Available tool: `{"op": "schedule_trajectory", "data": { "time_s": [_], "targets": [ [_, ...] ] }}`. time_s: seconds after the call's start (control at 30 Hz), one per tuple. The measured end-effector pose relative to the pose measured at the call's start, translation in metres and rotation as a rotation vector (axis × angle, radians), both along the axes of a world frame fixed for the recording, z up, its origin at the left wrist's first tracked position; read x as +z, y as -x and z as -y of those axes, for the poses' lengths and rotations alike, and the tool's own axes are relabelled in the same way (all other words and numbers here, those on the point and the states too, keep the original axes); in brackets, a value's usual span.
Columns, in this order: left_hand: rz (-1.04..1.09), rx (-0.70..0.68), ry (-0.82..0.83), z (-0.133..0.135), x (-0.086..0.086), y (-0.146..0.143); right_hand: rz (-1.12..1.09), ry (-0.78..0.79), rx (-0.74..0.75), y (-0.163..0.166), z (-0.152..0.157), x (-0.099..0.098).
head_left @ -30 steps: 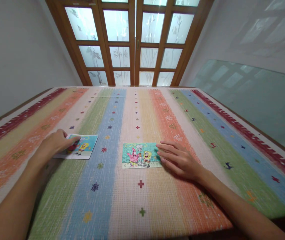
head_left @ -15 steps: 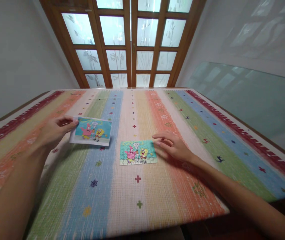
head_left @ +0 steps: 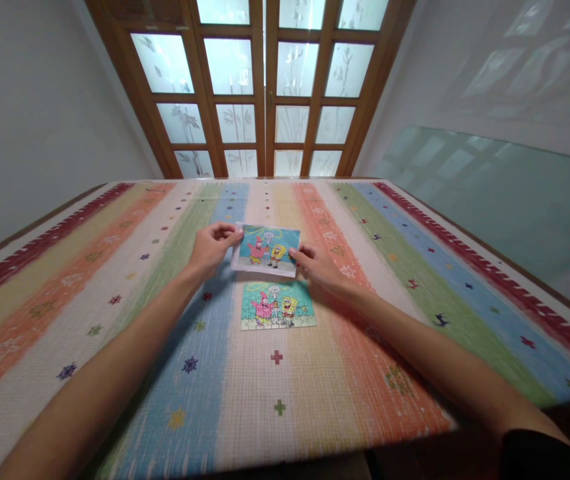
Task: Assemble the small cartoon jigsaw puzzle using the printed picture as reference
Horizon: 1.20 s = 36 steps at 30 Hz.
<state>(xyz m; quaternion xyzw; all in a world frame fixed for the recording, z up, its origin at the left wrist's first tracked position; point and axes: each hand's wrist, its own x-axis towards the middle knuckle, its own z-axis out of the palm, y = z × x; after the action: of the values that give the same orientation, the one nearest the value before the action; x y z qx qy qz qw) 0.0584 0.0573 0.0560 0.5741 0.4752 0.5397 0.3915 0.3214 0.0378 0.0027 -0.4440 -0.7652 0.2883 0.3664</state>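
A picture card [head_left: 269, 248] with a pink starfish, a squid and a yellow sponge figure is held up between my two hands, tilted toward me. My left hand [head_left: 212, 248] pinches its left edge, thumb in front. On the right edge my right hand [head_left: 317, 265] grips it the same way, its thumb over the printed side. Just below the card, flat on the cloth, lies an assembled jigsaw puzzle [head_left: 279, 307] showing the same figures. The card's lower edge hangs close above the puzzle's top edge.
A striped tablecloth [head_left: 255, 413] with small printed motifs covers the table. Beyond the far edge stand wooden doors [head_left: 265, 100] with frosted panes. A glass panel [head_left: 489, 187] leans along the right wall, and a plain wall [head_left: 29, 100] rises on the left.
My left hand has carried the card rightward to just above the puzzle. My right hand has left the puzzle's right side, moved up and left, and taken hold of the card.
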Motion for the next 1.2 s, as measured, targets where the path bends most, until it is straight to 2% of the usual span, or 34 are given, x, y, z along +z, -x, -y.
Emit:
{"op": "schedule_trajectory", "data": {
  "time_s": [0.13,0.3,0.43,0.6,0.93,1.2],
  "targets": [
    [-0.055,-0.068,0.009,-0.007,-0.017,-0.001,-0.013,0.039,-0.093,-0.008,-0.005,-0.001],
    [-0.115,-0.156,0.034,-0.009,-0.034,0.000,-0.023,0.124,-0.138,-0.014,-0.012,-0.003],
    [-0.182,-0.172,-0.017,-0.009,-0.043,0.002,0.055,0.072,-0.200,-0.016,-0.014,-0.007],
    [-0.206,-0.130,-0.070,-0.010,-0.056,0.002,0.125,0.014,-0.215,-0.019,-0.013,-0.011],
    [-0.203,-0.125,-0.077,-0.010,-0.061,0.002,0.129,-0.016,-0.231,-0.021,-0.013,-0.018],
    [-0.326,-0.072,-0.152,-0.008,-0.064,0.003,0.114,-0.032,-0.235,-0.020,-0.009,-0.016]
  ]
}}
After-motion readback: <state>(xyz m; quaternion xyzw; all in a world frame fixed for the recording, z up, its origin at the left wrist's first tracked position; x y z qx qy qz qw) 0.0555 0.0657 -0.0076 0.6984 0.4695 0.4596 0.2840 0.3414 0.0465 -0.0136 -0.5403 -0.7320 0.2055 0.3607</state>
